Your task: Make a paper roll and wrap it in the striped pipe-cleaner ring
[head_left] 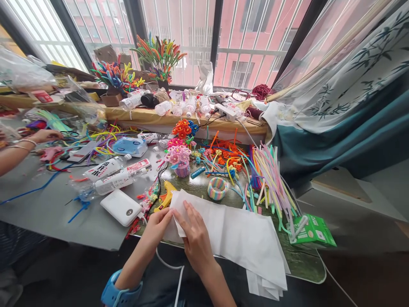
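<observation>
A long, thin white sheet [246, 234], like tissue paper or soft cloth, stretches across the front of the table with its left end folded over. My left hand [159, 224] pinches the folded left edge between thumb and fingertips. My right hand [194, 234] grips the same fold, its fingers stretched over the top and its thumb low at the near edge. At the right end, several layers hang over the table edge. Just behind the fold lies a yellow glue gun [166, 196]. A striped pastel ring [217, 188] stands beyond the sheet.
A white power bank [122, 207] and plastic bottles [110, 181] lie to the left. Pink pipe-cleaner flowers [179, 155] stand mid-table. Pastel pipe cleaners [271, 175] and a green box [315, 230] are at right. A co-worker's hand [47, 136] reaches in at far left.
</observation>
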A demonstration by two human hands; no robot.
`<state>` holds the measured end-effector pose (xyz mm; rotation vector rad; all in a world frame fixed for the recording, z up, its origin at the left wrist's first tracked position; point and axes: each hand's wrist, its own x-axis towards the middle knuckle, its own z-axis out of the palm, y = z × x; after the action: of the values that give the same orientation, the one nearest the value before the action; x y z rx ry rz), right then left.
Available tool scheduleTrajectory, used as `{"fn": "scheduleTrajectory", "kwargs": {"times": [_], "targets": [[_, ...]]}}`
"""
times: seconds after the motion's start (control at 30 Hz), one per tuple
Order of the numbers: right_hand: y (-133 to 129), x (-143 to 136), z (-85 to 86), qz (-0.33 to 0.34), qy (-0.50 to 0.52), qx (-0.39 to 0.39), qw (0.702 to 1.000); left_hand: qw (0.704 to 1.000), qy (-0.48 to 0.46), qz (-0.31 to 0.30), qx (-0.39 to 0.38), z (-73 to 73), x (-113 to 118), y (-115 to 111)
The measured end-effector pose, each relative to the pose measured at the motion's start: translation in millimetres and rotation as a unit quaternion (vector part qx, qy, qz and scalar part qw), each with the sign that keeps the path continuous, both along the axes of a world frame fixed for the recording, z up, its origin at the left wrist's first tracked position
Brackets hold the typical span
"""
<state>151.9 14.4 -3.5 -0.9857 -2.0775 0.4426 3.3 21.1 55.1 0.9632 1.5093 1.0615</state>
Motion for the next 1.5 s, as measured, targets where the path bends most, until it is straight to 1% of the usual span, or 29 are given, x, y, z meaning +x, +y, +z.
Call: {"fn": "scheduleTrajectory", "kwargs": {"times": [0.13,0.3,0.5,0.63,0.8,0.93,1.07,1.1,1.17,1.23,1.3,1.4,1.5], "targets": [[5,7,4.9,0.007,-0.013,0.023,1.000,1.000,-0.018,0.007,-0.010,2.3,2,0],[10,5,3.7,0.023,-0.038,0.044,0.998,0.999,-0.036,0.010,-0.020,5.8,6,0],[12,4,1.5,0.033,-0.060,0.051,0.996,0.997,-0.041,0.051,-0.031,0.3,2,-1],[14,6,3.3,0.038,-0.080,0.047,0.995,0.997,-0.057,0.040,-0.039,-1.3,1,0],[14,7,4.1,0.065,-0.078,0.016,0.995,0.998,-0.053,-0.002,-0.037,6.0,3,0],[13,10,2.5,0.109,-0.023,-0.042,0.993,0.997,-0.055,-0.032,-0.047,11.6,3,0],[16,17,3.4,0.144,0.027,-0.098,0.984,0.997,-0.043,-0.035,-0.053,14.1,2,1],[18,19,4.6,0.141,0.046,-0.114,0.982,0.997,-0.039,-0.033,-0.052,14.9,2,1],[24,22,9.2,0.109,0.095,-0.149,0.978,0.998,-0.032,-0.032,-0.050,17.1,1,1],[35,24,17.3,0.057,0.135,-0.172,0.974,0.998,-0.025,-0.037,-0.043,20.0,1,0],[50,24,28.2,0.031,0.151,-0.179,0.972,0.998,-0.007,-0.050,-0.024,22.8,2,-1],[71,23,44.5,0.070,0.173,-0.205,0.961,0.997,0.042,-0.068,0.009,25.9,1,-3],[85,23,54.5,0.089,0.200,-0.239,0.946,0.992,0.086,-0.079,0.039,29.8,-1,-5]]}}
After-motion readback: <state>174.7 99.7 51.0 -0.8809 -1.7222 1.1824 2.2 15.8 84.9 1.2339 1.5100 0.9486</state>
